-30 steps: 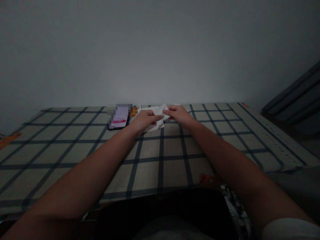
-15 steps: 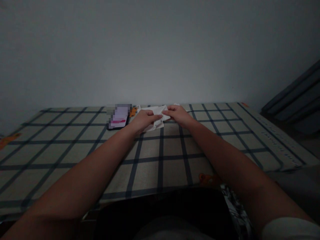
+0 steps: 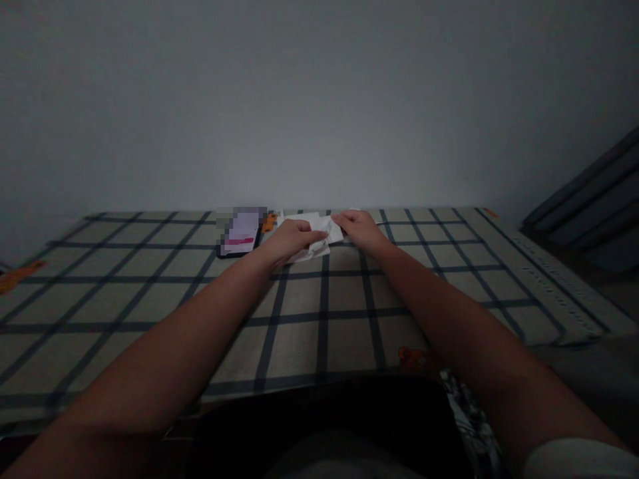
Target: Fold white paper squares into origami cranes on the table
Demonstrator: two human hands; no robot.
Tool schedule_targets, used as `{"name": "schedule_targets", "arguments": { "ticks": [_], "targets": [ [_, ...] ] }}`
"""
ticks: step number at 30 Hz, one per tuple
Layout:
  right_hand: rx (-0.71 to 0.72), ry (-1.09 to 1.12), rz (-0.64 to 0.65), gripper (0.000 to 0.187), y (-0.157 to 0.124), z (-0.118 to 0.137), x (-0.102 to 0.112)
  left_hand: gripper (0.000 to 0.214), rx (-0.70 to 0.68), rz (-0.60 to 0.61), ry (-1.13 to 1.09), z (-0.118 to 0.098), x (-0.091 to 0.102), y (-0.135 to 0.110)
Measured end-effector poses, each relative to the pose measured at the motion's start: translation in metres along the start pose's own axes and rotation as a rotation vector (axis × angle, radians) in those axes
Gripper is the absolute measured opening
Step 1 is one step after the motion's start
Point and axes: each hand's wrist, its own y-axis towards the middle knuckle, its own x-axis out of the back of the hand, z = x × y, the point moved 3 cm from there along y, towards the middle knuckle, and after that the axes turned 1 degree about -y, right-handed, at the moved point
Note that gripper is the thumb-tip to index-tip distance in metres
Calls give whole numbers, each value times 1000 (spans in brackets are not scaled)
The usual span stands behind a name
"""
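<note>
A creased sheet of white paper [image 3: 319, 247] lies between my hands near the far side of the table. My left hand [image 3: 292, 239] is closed on its left part, with the thumb pressed on top and pointing right. The right hand [image 3: 358, 226] pinches a raised part of the paper between thumb and fingers. More white paper shows flat behind and under the hands; whether it is one sheet or several I cannot tell. Most fingertips under the paper are hidden.
A phone [image 3: 242, 231] with a lit, partly blurred screen lies left of my left hand. The checked tablecloth [image 3: 299, 332] covers the table, which meets a grey wall [image 3: 319, 106] at the back. Dark slanted panels [image 3: 589, 206] stand at the right.
My right thumb has drawn back a little to the right, away from the left thumb, and the paper between them shows wider. The left hand has barely moved.
</note>
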Motion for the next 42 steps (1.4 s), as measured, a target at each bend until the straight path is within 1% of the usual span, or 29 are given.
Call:
{"name": "schedule_targets", "arguments": {
  "ticks": [2,3,5,7,11,13,15,16,18,21,24,28,31,34,37,42],
  "targets": [
    [-15,62,-7,40,-1,1,-1,33,-4,-18,-8,-2,0,-2],
    [-30,108,23,38,-2,2,-3,33,-12,-27,-18,-3,0,-2],
    [-56,191,127,32,-3,1,-8,33,-28,-48,-29,-2,1,-1],
    [-63,216,200,29,-4,1,-10,35,-31,-62,-13,1,2,1],
    [-39,155,171,25,-3,2,-5,36,-15,-32,35,4,1,2],
    [-49,132,163,24,-3,3,-4,33,-17,-3,56,4,1,2],
    [-77,149,152,22,-3,3,-4,33,-31,-6,88,4,2,3],
    [-97,178,148,22,-3,2,-6,33,-49,-30,105,3,4,3],
    [-145,252,162,24,-3,-2,-9,33,-100,-114,113,0,6,3],
    [-185,321,236,26,-3,-8,-15,32,-160,-207,25,-3,7,3],
    [-166,349,242,22,-4,-9,-16,32,-175,-231,-59,-4,4,3],
    [-190,422,242,18,-6,-6,-16,34,-186,-294,32,-3,3,1],
    [-216,448,229,17,-6,-5,-16,35,-190,-308,60,-3,3,-1],
    [-215,421,213,18,-5,-7,-17,36,-172,-300,1,1,0,0],
    [-164,413,196,22,-4,-7,-18,35,-154,-287,-123,6,-3,2],
    [-103,446,222,20,-5,-4,-22,36,-160,-293,-274,10,-5,5]
  ]
}}
